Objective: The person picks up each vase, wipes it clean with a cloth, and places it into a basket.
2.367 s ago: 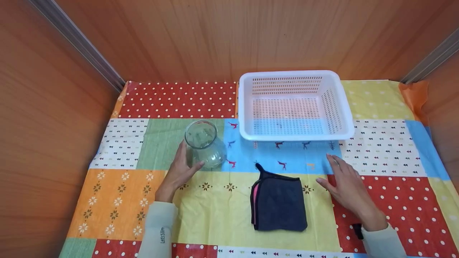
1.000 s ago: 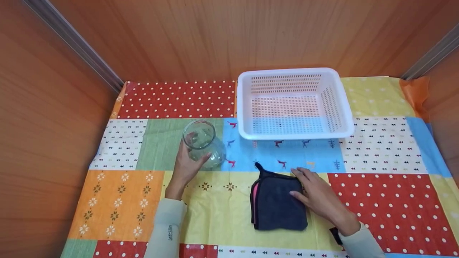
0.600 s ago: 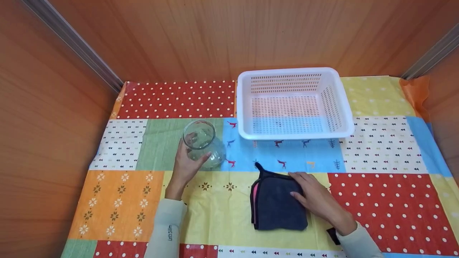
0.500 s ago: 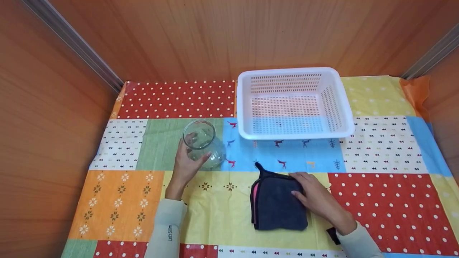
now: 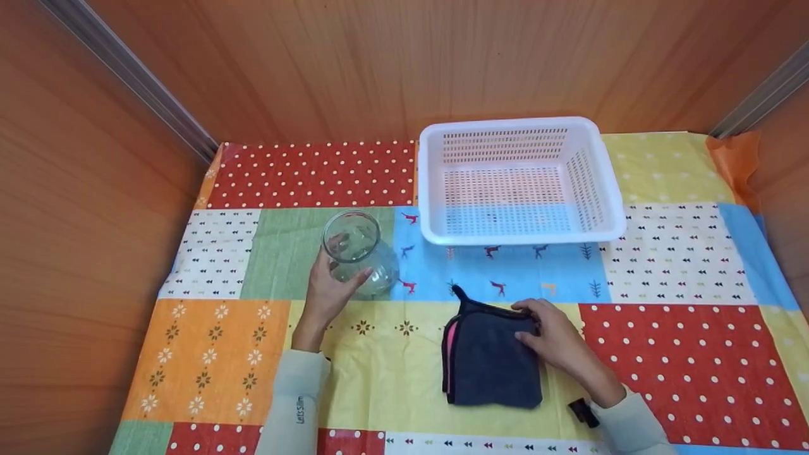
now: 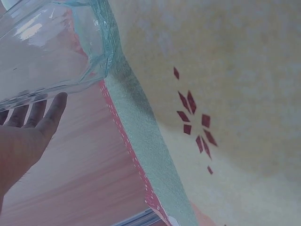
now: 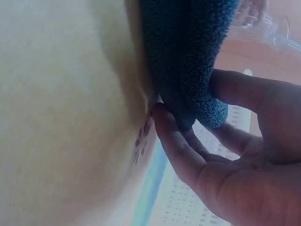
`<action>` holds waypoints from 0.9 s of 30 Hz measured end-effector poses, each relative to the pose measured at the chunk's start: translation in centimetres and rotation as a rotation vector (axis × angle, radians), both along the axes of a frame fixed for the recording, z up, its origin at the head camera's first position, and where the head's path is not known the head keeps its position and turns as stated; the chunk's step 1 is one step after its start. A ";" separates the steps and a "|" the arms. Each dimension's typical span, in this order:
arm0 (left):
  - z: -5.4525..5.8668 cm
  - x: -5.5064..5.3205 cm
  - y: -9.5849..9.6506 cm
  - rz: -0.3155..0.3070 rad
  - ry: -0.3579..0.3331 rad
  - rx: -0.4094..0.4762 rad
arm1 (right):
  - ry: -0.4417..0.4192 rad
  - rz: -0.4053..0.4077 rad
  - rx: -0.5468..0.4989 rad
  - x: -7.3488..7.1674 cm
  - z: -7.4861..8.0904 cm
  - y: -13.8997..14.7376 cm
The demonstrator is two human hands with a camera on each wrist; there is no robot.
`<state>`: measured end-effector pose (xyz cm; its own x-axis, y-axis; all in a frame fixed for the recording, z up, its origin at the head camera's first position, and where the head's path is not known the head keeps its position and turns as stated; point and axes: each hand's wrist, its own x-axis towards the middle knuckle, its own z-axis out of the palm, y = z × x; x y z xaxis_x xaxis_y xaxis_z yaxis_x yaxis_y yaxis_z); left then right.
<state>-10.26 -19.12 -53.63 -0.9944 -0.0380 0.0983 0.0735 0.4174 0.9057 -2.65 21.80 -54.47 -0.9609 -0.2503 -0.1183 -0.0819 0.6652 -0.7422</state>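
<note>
A clear glass vase (image 5: 382,268) stands on the left part of the patterned tablecloth, its round mouth facing up. My left hand (image 5: 327,289) grips it from the left, thumb in front and fingers curved behind. The left wrist view has the fingers along the glass wall of the vase (image 6: 47,52). Right of centre lies a folded dark grey cloth (image 5: 493,366) with black edging, a loop and a strip of pink. My right hand (image 5: 556,335) pinches its upper right corner. In the right wrist view, thumb and fingers close on the folded layers of the cloth (image 7: 188,56).
A white plastic basket (image 5: 521,241) with slotted walls stands behind the cloth, with nothing in it. Wooden panels (image 5: 354,69) enclose the back and both sides. The patchwork tablecloth (image 5: 208,360) covers the surface and is rumpled at the far right corner.
My right hand has come in from the right and now pinches the cloth, its corner slightly raised. My left hand has closed further round the vase, which stays in place.
</note>
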 end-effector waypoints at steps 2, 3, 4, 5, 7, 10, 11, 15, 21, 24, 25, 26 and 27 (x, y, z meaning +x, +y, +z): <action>0.1 -0.1 0.0 -0.001 -0.005 0.002 | -0.024 -0.011 -0.036 -0.1 0.2 0.0; 0.1 -0.1 0.0 -0.002 -0.009 0.002 | -0.034 -0.016 -0.050 -0.1 0.3 0.0; 0.1 -0.1 -0.1 -0.003 -0.014 0.000 | -0.046 -0.019 -0.066 -0.2 0.4 0.0; 0.2 -0.1 -0.1 -0.005 -0.017 0.000 | -0.060 -0.019 -0.084 -0.2 0.4 0.0; 0.2 -0.2 -0.2 -0.013 -0.014 0.002 | -0.096 -0.003 -0.127 -0.3 0.5 0.2; 0.3 -0.3 -0.5 -0.041 0.002 0.017 | -0.162 0.041 -0.191 -0.5 0.7 0.6; 0.3 -0.3 -0.6 -0.051 0.004 0.026 | -0.185 0.064 -0.210 -0.6 0.7 0.7; 0.5 -0.3 -1.0 -0.074 -0.017 0.051 | -0.283 0.142 -0.281 -0.8 1.0 1.3; 0.7 -0.4 -1.1 -0.081 -0.038 0.035 | -0.410 0.145 -0.381 -1.0 1.3 1.6; 0.8 -0.5 -1.1 -0.083 -0.038 0.030 | -0.434 0.144 -0.389 -1.0 1.4 1.6; 0.8 -0.5 -1.1 -0.083 -0.038 0.030 | -0.436 0.142 -0.381 -1.0 1.4 1.5; 0.9 -0.5 -1.1 -0.082 -0.038 0.028 | -0.443 0.139 -0.375 -1.0 1.5 1.5; 0.9 -0.5 -1.1 -0.083 -0.038 0.029 | -0.450 0.140 -0.368 -1.0 1.5 1.4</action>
<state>-10.71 -20.19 -52.76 -0.9973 0.0420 0.0603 0.0718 0.3852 0.9200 -3.69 23.23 -52.93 -0.7912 -0.4730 -0.3877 0.2257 0.3634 -0.9039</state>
